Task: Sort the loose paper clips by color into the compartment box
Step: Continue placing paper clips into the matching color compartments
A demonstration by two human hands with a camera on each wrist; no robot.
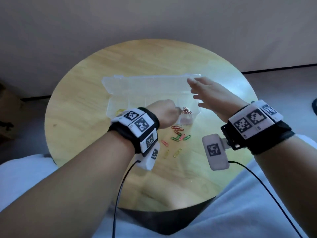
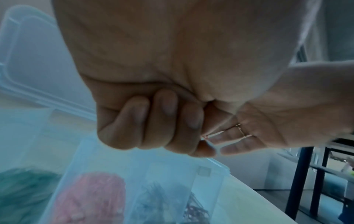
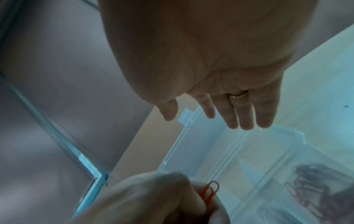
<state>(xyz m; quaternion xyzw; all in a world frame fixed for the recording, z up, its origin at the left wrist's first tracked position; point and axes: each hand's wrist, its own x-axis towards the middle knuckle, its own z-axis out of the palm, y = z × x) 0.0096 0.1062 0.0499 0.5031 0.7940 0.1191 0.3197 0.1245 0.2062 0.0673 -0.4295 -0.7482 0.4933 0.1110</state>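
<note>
My left hand hovers over the clear compartment box, fingers curled, pinching a red paper clip between thumb and forefinger. In the left wrist view the clip shows as a thin wire at the left hand's pinch. Just right of it, a compartment holds a heap of red clips. My right hand floats open, fingers spread, over the box's right end, holding nothing; its straight fingers show in the right wrist view. Loose red, green, pink and yellow clips lie on the table in front of the box.
The box stands on a round wooden table, its lid folded open behind it. Other compartments hold pink clips, green clips and yellow clips. Cables run from both wrist units towards my lap.
</note>
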